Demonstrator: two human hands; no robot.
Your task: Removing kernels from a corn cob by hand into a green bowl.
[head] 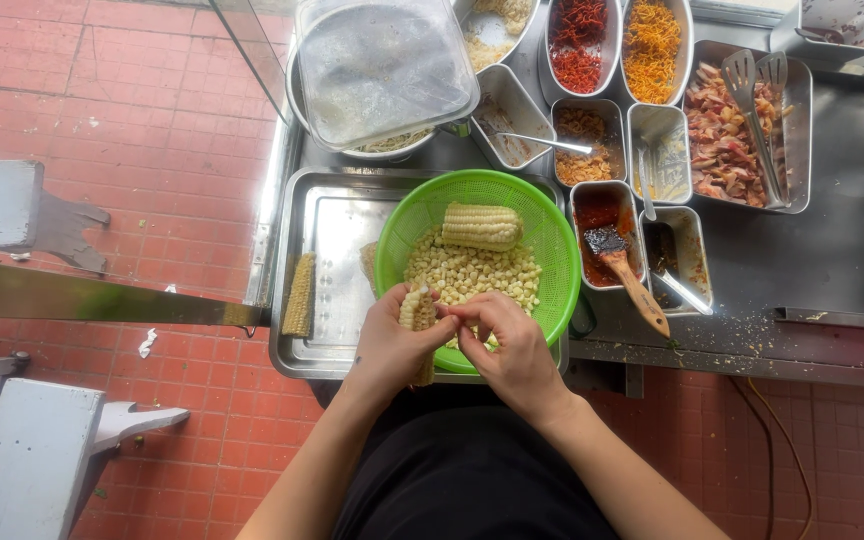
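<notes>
A partly stripped corn cob (418,318) stands nearly upright at the near rim of a green colander (550,262), the left hand (389,345) wrapped around it while the right hand (505,335) pinches at its kernels with thumb and fingertips. Inside the colander lie a heap of loose corn kernels (472,274) and a whole corn cob (481,226); the colander rests on a steel tray (327,235) on the counter (842,250), with a bare cob (300,294) at the tray's left edge and steel containers of toppings (652,40) beyond
</notes>
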